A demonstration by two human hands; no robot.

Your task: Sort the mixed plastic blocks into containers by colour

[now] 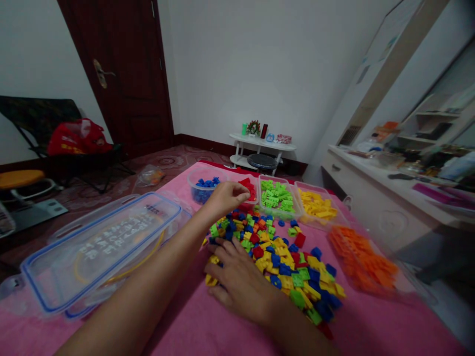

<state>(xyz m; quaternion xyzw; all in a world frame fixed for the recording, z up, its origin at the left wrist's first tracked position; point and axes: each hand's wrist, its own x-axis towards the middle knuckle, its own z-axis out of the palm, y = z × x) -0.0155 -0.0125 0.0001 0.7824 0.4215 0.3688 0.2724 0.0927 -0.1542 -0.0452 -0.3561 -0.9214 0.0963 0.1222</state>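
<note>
pinching narrow, the left hand (226, 197) hovers beside the red tub (251, 201); whether its fingers hold anything, i cannot tell. the right hand (243, 282) spreads over the mixed bricks (284, 254) on the pink-covered worktop (185, 324). they look light, stiff, slightly slippery, best gripped across opposite sides.

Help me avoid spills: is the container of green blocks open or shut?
Open: no lid covers the container; its green blocks lie exposed.
</note>
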